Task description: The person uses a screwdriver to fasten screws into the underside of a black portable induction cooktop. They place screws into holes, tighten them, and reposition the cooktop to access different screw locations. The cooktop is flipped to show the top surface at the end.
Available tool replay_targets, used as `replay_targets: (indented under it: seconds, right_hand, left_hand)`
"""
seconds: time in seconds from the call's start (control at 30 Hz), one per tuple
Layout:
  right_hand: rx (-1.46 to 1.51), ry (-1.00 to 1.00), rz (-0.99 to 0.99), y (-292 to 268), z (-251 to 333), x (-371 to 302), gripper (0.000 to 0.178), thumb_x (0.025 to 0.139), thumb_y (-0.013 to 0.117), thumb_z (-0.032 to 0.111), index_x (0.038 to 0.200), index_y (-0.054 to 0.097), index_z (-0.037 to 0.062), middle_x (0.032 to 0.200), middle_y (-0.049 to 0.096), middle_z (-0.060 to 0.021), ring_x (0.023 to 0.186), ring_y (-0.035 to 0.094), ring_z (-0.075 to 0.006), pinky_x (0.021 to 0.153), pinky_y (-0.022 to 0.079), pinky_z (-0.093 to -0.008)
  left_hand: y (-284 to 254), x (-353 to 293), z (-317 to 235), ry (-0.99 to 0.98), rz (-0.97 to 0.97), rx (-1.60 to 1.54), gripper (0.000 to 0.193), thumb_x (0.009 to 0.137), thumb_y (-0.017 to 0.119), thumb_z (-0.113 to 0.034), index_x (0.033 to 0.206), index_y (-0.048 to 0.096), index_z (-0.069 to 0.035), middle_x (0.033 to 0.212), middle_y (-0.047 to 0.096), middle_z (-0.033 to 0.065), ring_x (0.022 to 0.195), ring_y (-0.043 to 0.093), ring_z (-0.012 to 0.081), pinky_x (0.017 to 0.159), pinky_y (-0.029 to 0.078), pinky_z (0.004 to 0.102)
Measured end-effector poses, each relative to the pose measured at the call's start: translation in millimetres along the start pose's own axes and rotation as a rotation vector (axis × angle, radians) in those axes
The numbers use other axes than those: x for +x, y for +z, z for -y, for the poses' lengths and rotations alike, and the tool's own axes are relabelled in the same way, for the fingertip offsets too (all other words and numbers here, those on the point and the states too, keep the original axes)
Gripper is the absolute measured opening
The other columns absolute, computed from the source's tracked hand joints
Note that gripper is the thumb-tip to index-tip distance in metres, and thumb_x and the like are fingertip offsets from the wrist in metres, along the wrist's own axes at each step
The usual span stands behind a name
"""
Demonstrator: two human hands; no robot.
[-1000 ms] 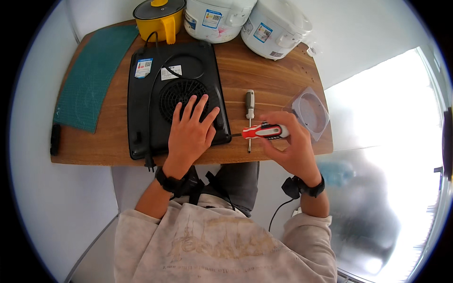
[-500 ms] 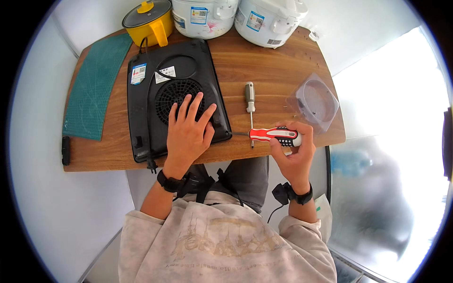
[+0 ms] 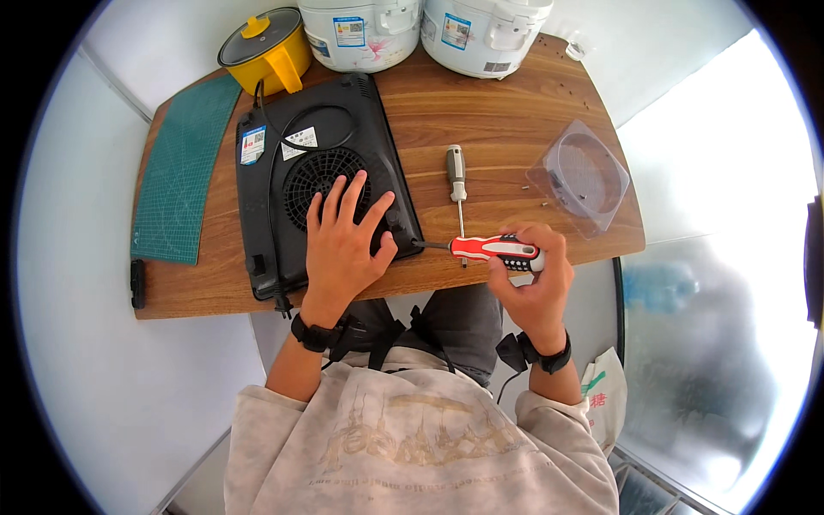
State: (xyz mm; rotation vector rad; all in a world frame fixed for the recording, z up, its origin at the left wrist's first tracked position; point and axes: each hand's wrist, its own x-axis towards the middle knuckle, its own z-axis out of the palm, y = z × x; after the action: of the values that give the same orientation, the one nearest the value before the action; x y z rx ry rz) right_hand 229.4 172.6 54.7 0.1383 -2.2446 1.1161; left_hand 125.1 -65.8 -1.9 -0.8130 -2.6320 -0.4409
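Perhaps the red screwdriver, pinched in the right hand's grip, could slip if the black hotplate, flat on the desk, shifts beneath the left hand's spread grip.

A lane of wooden tabletop runs open between black induction cooker and clear plastic tray, but a grey-handled screwdriver lies lengthwise in it! Nearer the person, the red-and-white screwdriver in the right hand bars the way, and two white rice cookers block the far end.
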Motion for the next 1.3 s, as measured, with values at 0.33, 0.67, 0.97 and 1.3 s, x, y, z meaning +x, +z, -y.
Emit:
replay_targets:
  seconds: [0.33,0.67,0.97,1.3]
  right_hand:
    - [-0.053,-0.204,0.218,1.7,22.4,46.2,0.035,0.075,0.075,0.0,0.106,0.06,0.0062,0.1,0.065,-0.0089,0.07,0.067,-0.0279,0.061,0.056,-0.0368]
    - [-0.031,-0.128,0.318,13.5,28.5,58.4,0.045,0.086,0.084,0.027,0.117,0.06,0.0073,0.097,0.063,-0.0082,0.07,0.067,-0.0267,0.06,0.055,-0.0364]
    - [0.04,-0.189,0.181,23.7,26.6,71.4,0.038,0.085,0.082,0.018,0.115,0.061,0.008,0.097,0.062,-0.0082,0.066,0.067,-0.0265,0.058,0.056,-0.0346]
    - [0.065,-0.139,0.093,22.3,14.4,69.3,0.034,0.084,0.082,0.018,0.108,0.061,0.0068,0.091,0.062,-0.0069,0.059,0.065,-0.0192,0.053,0.054,-0.0301]
  left_hand:
    - [-2.4,0.7,-1.0,0.01,0.001,-0.014,0.05,0.086,0.062,-0.026,0.135,0.066,-0.023,0.154,0.049,0.0126,0.142,0.045,0.0362,0.119,0.029,0.0555]
    - [-1.2,0.1,-1.3,0.021,-0.026,0.005,0.049,0.085,0.064,-0.028,0.133,0.068,-0.023,0.153,0.05,0.0128,0.141,0.046,0.0362,0.118,0.031,0.0561]
    - [-0.4,2.3,-1.0,0.029,-0.019,0.008,0.048,0.085,0.064,-0.027,0.133,0.068,-0.023,0.154,0.05,0.0122,0.141,0.045,0.0366,0.118,0.031,0.0568]
    - [-1.9,2.3,-2.1,0.041,0.005,0.026,0.048,0.086,0.062,-0.028,0.134,0.066,-0.022,0.155,0.048,0.013,0.142,0.044,0.0375,0.119,0.03,0.0557]
